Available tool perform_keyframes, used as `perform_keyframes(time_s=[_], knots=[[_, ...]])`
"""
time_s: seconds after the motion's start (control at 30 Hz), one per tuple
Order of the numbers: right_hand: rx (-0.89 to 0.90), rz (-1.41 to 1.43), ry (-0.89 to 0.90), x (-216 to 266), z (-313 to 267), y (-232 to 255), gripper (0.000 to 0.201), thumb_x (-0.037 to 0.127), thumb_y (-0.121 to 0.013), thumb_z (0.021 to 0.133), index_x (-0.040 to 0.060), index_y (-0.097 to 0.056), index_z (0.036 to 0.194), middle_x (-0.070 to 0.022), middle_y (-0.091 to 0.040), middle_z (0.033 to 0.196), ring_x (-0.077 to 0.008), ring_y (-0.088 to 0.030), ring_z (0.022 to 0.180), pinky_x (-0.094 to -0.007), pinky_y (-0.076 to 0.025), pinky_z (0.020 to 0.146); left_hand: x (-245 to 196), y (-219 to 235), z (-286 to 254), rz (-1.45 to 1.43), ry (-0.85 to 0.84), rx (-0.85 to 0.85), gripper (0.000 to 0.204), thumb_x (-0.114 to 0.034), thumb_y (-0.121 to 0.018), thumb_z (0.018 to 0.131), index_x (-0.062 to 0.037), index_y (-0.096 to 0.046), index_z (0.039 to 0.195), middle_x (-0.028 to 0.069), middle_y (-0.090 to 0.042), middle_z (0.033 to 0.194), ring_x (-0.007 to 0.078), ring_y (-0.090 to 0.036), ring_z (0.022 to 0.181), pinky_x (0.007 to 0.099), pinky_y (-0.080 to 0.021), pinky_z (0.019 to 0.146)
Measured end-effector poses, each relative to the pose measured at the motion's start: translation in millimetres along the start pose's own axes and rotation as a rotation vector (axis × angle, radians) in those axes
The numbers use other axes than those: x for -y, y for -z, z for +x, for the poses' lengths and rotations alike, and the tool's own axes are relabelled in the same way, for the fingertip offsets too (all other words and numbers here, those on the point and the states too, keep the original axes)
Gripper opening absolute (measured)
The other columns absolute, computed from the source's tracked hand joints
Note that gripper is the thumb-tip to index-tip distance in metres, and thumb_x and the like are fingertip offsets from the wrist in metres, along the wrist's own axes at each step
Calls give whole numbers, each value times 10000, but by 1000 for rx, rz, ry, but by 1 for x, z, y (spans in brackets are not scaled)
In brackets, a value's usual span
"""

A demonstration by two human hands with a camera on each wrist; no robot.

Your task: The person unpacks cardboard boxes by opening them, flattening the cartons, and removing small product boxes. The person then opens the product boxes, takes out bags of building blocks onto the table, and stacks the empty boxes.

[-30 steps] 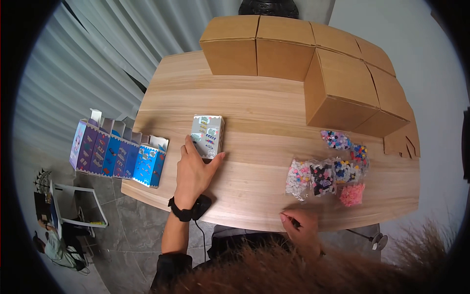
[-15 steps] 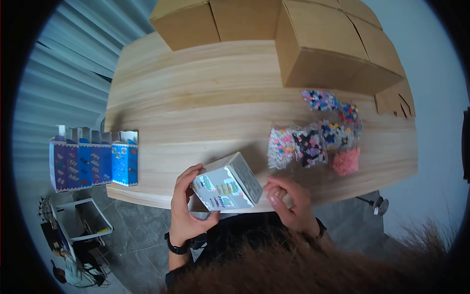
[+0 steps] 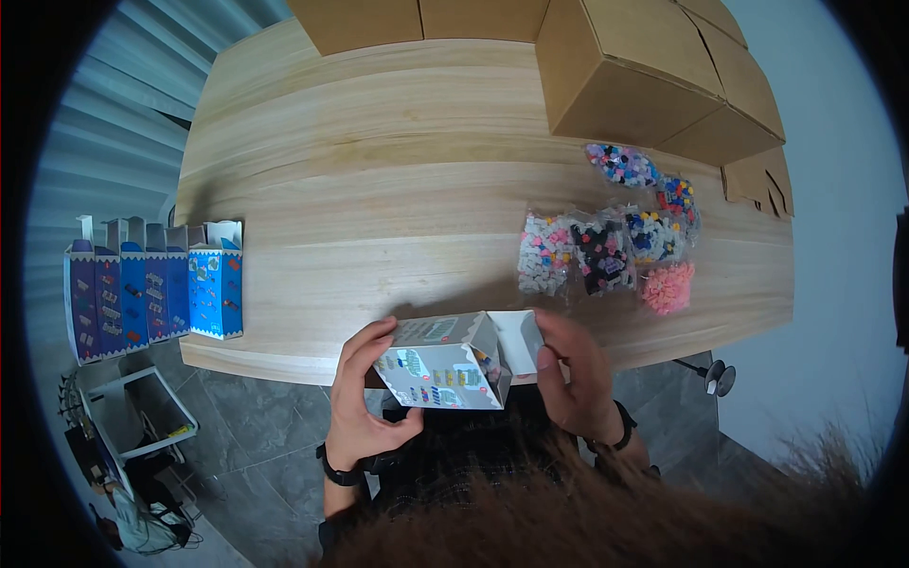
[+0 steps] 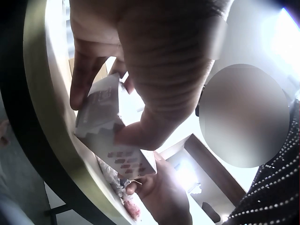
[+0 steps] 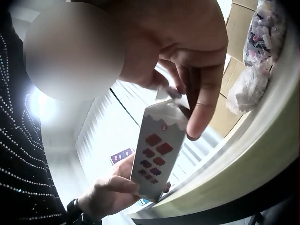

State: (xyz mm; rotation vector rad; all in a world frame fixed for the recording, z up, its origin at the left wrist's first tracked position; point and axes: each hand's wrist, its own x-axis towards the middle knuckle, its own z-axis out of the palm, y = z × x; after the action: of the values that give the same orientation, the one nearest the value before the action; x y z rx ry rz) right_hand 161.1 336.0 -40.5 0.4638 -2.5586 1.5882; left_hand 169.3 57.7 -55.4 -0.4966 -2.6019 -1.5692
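At lower centre, the left hand [image 3: 357, 417] grips the box [image 3: 426, 375] between thumb and fingers, apparently to steady it, while the right hand [image 3: 579, 377] pinches its end flap [image 3: 518, 333]

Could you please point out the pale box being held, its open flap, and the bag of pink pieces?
Pale box [image 3: 434, 372], head view: middle of its printed side.
Open flap [image 3: 515, 338], head view: its plain white face.
Bag of pink pieces [image 3: 668, 288], head view: middle of the bag.
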Motion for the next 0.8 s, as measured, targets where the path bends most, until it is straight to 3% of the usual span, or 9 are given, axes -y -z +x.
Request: perform_keyframes(time_s=[0.07,0.2,0.27,0.4,0.6,0.7,0.8], knots=[[-176,82,14,-5,-2,-5,420,-34,-696,894,7,-627,1305,-200,-680,1190,-316,-734,881,-373,-589,730,2,0,-2,-108,37,-20,853,-66,-827,618,-31,-509,1408,251,-549,1439,403,-578,1322,456,-497,1077],[18,-48,66,11,11,7,365,-10,-747,867,15,-670,1222,-187,-650,1217,-333,-731,891,-394,-585,749,0,0,2,-61,7,-23,860,-62,-827,608,-30,-513,1408,253,-558,1431,404,-580,1322,457,-500,1070],[71,36,-85,17,14,1,320,20,-808,823,16,-699,1123,-180,-618,1253,-336,-722,935,-385,-579,763,-3,0,4,49,-31,-3,852,-49,-818,601,-30,-520,1399,259,-563,1422,417,-594,1293,468,-517,1039],[83,-40,-92,14,15,3,327,50,-848,798,9,-696,1086,-189,-606,1282,-332,-707,1006,-376,-573,792,-11,-2,7,105,-96,12,828,-34,-808,596,-30,-529,1375,263,-568,1412,433,-609,1256,481,-528,1011],[39,173,-37,6,10,10,251,52,-846,815,0,-699,1011,-202,-630,1287,-324,-693,1090,-362,-556,872,-8,-8,8,44,-94,-23,798,-32,-802,611,-34,-533,1362,256,-569,1405,433,-606,1264,482,-521,1030],[-13,164,-102,3,5,21,205,33,-833,825,-9,-704,979,-209,-664,1253,-294,-694,1099,-348,-546,893,-8,-7,11,34,-76,-11,801,-42,-800,621,-32,-528,1374,252,-565,1413,419,-595,1291,473,-510,1052],[-99,389,-258,1,-6,32,181,11,-794,873,-13,-697,1024,-181,-699,1215,-225,-689,1095,-316,-536,909,-3,-9,8,-3,-27,-32,814,-56,-800,620,-29,-523,1385,251,-561,1419,410,-587,1303,469,-498,1068]])
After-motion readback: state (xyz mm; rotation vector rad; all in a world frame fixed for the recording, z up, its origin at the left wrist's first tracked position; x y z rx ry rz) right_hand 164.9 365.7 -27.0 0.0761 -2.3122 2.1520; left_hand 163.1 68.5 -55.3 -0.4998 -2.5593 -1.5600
